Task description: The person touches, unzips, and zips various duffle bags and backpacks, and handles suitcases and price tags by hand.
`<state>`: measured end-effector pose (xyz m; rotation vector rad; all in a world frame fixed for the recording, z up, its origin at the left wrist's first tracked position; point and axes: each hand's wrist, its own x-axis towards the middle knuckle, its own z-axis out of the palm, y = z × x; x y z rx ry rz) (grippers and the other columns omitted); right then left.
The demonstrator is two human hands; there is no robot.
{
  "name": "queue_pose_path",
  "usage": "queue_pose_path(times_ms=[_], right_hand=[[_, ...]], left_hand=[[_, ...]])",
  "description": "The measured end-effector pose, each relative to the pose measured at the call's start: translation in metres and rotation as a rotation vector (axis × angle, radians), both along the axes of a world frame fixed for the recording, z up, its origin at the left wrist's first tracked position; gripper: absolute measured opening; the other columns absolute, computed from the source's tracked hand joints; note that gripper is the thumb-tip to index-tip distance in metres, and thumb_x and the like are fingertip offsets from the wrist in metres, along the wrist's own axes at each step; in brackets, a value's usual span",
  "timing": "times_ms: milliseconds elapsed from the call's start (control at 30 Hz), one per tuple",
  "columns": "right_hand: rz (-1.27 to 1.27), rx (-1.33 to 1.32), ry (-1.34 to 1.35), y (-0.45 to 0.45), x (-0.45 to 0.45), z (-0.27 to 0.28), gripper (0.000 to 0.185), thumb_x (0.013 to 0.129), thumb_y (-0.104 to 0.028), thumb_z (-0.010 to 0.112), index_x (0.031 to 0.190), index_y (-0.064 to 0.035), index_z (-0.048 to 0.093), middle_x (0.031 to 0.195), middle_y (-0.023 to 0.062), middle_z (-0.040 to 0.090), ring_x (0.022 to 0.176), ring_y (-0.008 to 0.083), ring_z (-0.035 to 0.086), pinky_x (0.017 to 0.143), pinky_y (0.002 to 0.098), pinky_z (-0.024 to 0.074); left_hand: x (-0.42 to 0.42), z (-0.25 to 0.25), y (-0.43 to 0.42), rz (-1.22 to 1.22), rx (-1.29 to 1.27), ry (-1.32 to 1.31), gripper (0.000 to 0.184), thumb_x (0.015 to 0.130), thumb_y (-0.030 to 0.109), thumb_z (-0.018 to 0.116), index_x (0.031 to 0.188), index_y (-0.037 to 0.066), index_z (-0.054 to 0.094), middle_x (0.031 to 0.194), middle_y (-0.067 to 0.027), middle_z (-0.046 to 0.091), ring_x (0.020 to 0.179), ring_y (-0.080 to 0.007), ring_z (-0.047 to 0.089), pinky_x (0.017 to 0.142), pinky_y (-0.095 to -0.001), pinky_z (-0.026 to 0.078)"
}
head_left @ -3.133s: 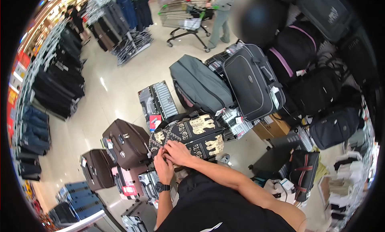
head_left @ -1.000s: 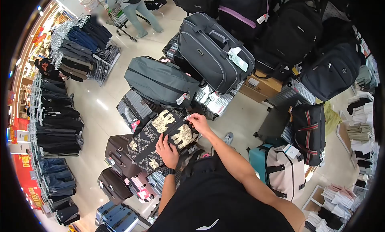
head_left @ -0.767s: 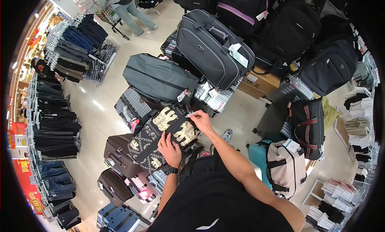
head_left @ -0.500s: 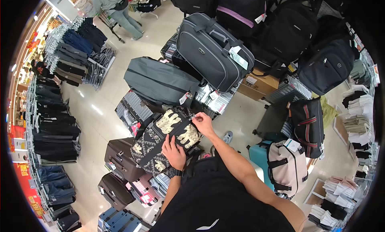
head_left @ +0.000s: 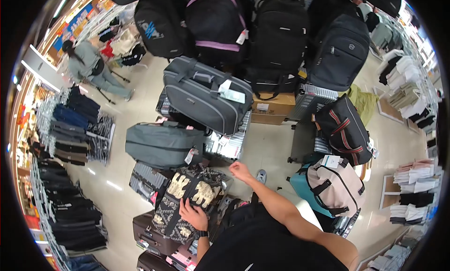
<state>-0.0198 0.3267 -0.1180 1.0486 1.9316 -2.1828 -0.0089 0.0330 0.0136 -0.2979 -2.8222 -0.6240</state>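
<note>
A black duffel bag with cream elephants (head_left: 176, 207) lies on top of luggage in front of me. My left hand (head_left: 193, 215) rests flat on its near side, fingers spread. Off the bag's right end is my right hand (head_left: 241, 171), its fingers curled together above the floor; whether anything small is in them is hidden. Behind the patterned bag lies a dark grey-green bag (head_left: 161, 144) with a white tag. Beyond that, a large grey travel bag (head_left: 206, 95) sits on silver suitcases.
Black backpacks (head_left: 280, 36) line the far side. To my right are a pink-beige bag (head_left: 335, 184) on a teal suitcase (head_left: 304, 189) and a striped black duffel (head_left: 344, 128). Clothes racks (head_left: 77, 207) stand left. A person (head_left: 91, 67) with a cart is at far left.
My right hand has come away from the bag's top edge, out to the right. The left hand stays on the bag. My view has turned and tilted up, showing more backpacks.
</note>
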Motion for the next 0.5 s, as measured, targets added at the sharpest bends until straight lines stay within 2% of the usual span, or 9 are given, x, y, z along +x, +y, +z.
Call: queue_pose_path(times_ms=[33,100,233,300,367,433,467,500], right_hand=[[0.003,0.004,-0.042,0.019,0.016,-0.018,0.022,0.097,-0.025,0.073,0.112,-0.0085,0.071,0.099,0.0047,0.075,0.08,0.0122,0.071,0.065,0.0281,0.0555],[-0.064,-0.041,-0.17,0.056,0.051,-0.034,0.022,0.098,-0.025,0.071,0.114,-0.0094,0.07,0.102,0.0054,0.075,0.081,0.0137,0.071,0.066,0.03,0.0571],[-0.207,-0.035,-0.286,0.117,0.137,-0.089,0.018,0.099,-0.021,0.068,0.11,-0.0069,0.068,0.096,0.0067,0.075,0.079,0.016,0.071,0.062,0.0328,0.0572],[-0.307,0.028,-0.295,0.135,0.191,-0.142,0.015,0.098,-0.016,0.064,0.107,-0.005,0.067,0.09,0.0078,0.073,0.073,0.017,0.069,0.059,0.0335,0.0552],[-0.445,-0.153,-0.363,0.146,0.236,-0.112,0.01,0.096,-0.011,0.061,0.098,-0.0037,0.067,0.08,0.009,0.069,0.065,0.0184,0.066,0.052,0.035,0.0515],[-0.352,-0.138,-0.467,0.154,0.282,-0.138,0.014,0.096,-0.01,0.059,0.086,-0.0033,0.065,0.073,0.0084,0.063,0.057,0.0191,0.062,0.046,0.0348,0.0477],[-0.337,-0.186,-0.509,0.155,0.304,-0.146,0.007,0.093,-0.012,0.062,0.094,-0.0069,0.066,0.076,0.0084,0.066,0.058,0.0214,0.064,0.047,0.0356,0.049],[-0.323,-0.232,-0.551,0.156,0.323,-0.146,0.014,0.09,-0.014,0.065,0.103,-0.0105,0.066,0.078,0.0084,0.069,0.06,0.0238,0.066,0.048,0.0364,0.0502]], left_hand=[[-0.003,0.0,0.0,0.014,0.005,-0.015,0.047,0.09,0.006,0.057,0.137,0.002,0.06,0.154,-0.0196,0.051,0.135,-0.0434,0.048,0.109,-0.0578,0.037],[-0.009,0.003,-0.001,0.018,-0.009,-0.026,0.048,0.089,0.007,0.059,0.136,0.003,0.059,0.151,-0.0187,0.053,0.134,-0.0425,0.048,0.107,-0.0566,0.037],[-0.026,0.016,0.027,0.006,-0.031,-0.076,0.049,0.088,0.007,0.062,0.137,0.004,0.058,0.148,-0.0154,0.055,0.134,-0.0399,0.049,0.105,-0.0546,0.037],[-0.036,0.018,0.055,-0.041,-0.016,-0.073,0.049,0.088,0.006,0.062,0.137,0.004,0.058,0.147,-0.0158,0.055,0.135,-0.0404,0.048,0.106,-0.0548,0.036],[-0.047,0.024,0.098,-0.122,0.052,-0.068,0.048,0.088,0.003,0.061,0.136,0.003,0.059,0.144,-0.0174,0.056,0.134,-0.0415,0.049,0.107,-0.0545,0.037],[-0.064,0.017,0.144,-0.255,0.168,-0.084,0.043,0.089,0.0,0.06,0.133,0.002,0.061,0.138,-0.0178,0.059,0.129,-0.0405,0.053,0.107,-0.051,0.041],[-0.072,0.012,0.169,-0.301,0.194,-0.099,0.042,0.09,-0.001,0.06,0.132,0.002,0.061,0.137,-0.018,0.06,0.127,-0.0394,0.055,0.105,-0.0492,0.044],[-0.079,0.013,0.2,-0.347,0.307,-0.181,0.042,0.09,-0.002,0.06,0.132,0.002,0.061,0.136,-0.0178,0.061,0.125,-0.037,0.057,0.103,-0.0462,0.047]])
